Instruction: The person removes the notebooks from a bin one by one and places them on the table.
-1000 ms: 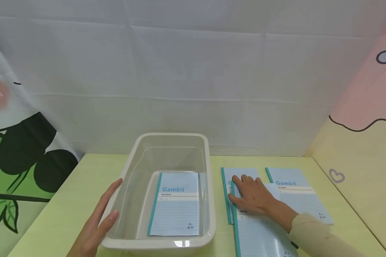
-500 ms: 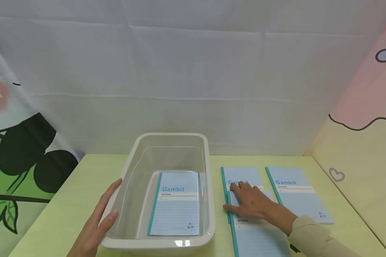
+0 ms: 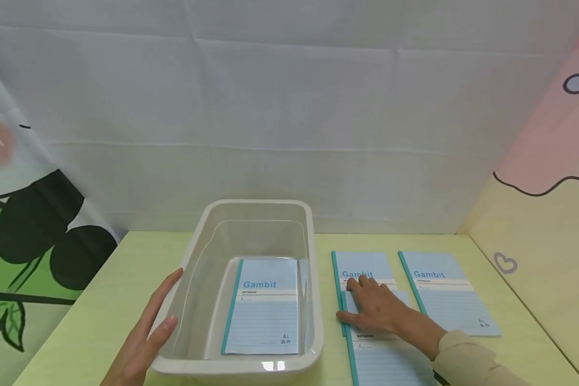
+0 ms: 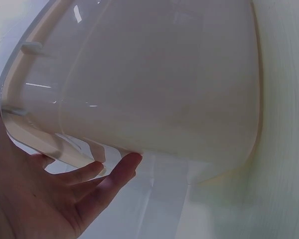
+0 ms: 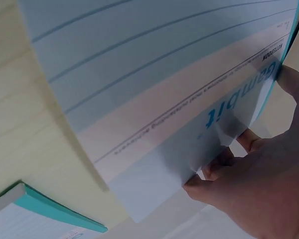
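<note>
In the head view, a pale plastic tub (image 3: 241,366) holds a light-blue notebook (image 3: 265,321) with a teal spine, cover up; another edge shows beside it. My left hand (image 3: 142,338) rests against the tub's left side, thumb and forefinger apart. The left wrist view shows its fingertips (image 4: 135,158) touching the outer wall below the rim. Right of the tub, my right hand (image 3: 378,308) grips the top end of a notebook (image 3: 386,359), thumb at the spine. The right wrist view shows fingers (image 5: 197,186) bent at this notebook's top edge. It overlaps a notebook (image 3: 362,262) behind.
Another matching notebook (image 3: 446,295) lies to the right, on the light yellow table (image 3: 463,244). A white cloth (image 3: 289,134) hangs behind. Panels with cartoon prints stand at the left and right, the right panel (image 3: 540,289) along the table's edge.
My right hand has moved slightly toward me with the front notebook, baring more of the one behind. The left hand and tub have stayed put.
</note>
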A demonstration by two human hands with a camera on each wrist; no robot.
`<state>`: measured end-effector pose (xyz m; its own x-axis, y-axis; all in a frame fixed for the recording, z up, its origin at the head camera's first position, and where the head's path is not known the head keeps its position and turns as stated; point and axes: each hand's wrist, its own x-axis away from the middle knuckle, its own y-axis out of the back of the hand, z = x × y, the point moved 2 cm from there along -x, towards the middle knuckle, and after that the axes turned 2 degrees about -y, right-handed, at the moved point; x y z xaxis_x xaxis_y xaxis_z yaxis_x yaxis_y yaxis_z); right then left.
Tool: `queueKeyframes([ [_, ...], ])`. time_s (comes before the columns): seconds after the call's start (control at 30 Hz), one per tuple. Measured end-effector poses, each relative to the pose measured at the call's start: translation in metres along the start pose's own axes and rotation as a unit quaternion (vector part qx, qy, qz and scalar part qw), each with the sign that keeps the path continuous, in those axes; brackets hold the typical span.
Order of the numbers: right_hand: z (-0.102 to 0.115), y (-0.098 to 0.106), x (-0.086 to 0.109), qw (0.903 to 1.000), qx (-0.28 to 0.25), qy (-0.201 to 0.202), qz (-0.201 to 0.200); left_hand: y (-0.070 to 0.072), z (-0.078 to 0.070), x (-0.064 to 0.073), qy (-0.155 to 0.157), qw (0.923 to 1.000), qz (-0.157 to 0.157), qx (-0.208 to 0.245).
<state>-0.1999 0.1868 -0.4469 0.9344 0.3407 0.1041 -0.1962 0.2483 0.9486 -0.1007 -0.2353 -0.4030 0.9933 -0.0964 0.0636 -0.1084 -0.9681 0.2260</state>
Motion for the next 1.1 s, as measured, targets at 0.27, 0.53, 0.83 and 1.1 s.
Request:
queueKeyframes([
  [0.27, -0.001, 0.013, -0.005, 0.9965, 0.03, 0.005, -0.078, 0.001, -0.001, 0.0, -0.014, 0.9999, 0.007, -0.004],
  [0.53, 0.017, 0.06, -0.019, 0.9912, -0.017, 0.013, -0.131, 0.001, 0.001, -0.001, -0.01, 0.9999, 0.005, -0.006],
  [0.83, 0.055, 0.11, -0.037, 0.9841, -0.038, 0.037, -0.17, 0.0, 0.0, -0.002, -0.019, 0.9996, 0.005, -0.019],
  [1.1, 0.102, 0.138, -0.062, 0.9862, -0.042, 0.047, -0.153, 0.001, 0.002, -0.002, -0.013, 0.9999, 0.003, -0.011],
])
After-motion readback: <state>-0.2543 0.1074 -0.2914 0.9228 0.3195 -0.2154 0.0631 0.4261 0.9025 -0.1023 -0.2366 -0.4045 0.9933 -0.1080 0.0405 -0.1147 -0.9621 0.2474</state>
